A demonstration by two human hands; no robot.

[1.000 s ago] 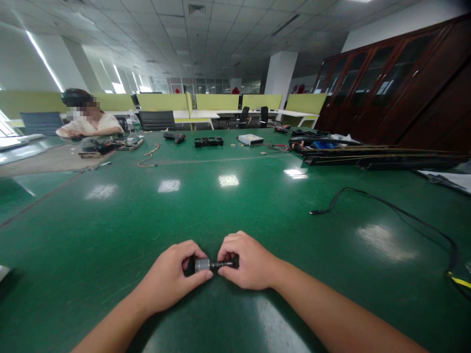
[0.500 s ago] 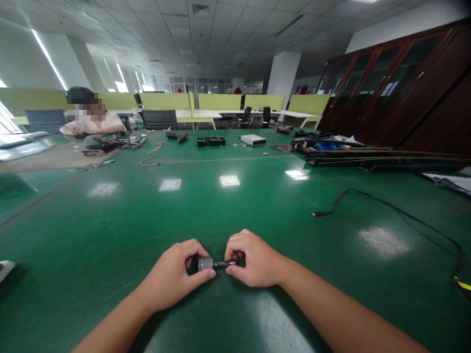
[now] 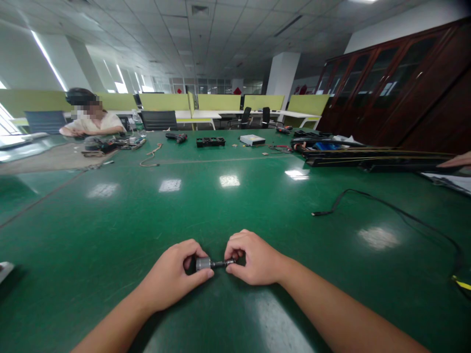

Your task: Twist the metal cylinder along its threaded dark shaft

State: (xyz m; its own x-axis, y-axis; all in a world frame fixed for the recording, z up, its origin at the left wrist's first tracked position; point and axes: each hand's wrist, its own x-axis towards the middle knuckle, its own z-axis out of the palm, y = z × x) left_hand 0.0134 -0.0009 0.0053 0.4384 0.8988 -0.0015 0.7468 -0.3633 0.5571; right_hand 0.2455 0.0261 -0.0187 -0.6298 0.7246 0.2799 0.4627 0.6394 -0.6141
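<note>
A short grey metal cylinder (image 3: 203,264) with a thin dark shaft (image 3: 218,264) lies sideways just over the green tabletop. My left hand (image 3: 175,272) is closed around the cylinder, thumb in front and fingers behind. My right hand (image 3: 253,259) pinches the shaft's right end between thumb and curled fingers. Part of the cylinder's left side and the very tip of the shaft are hidden by my fingers. I cannot make out exactly what kind of part it is.
A black cable (image 3: 386,198) runs along the right. Farther back are a cordless drill (image 3: 177,138), a black frame (image 3: 210,141), a silver box (image 3: 252,140) and long black rails (image 3: 342,159). A person (image 3: 93,120) sits far left; another person's hand (image 3: 458,160) reaches in at right.
My left hand and the cylinder have shifted slightly left, and a little more shaft shows between my hands. Another person's hand has appeared at the right edge, by the rails.
</note>
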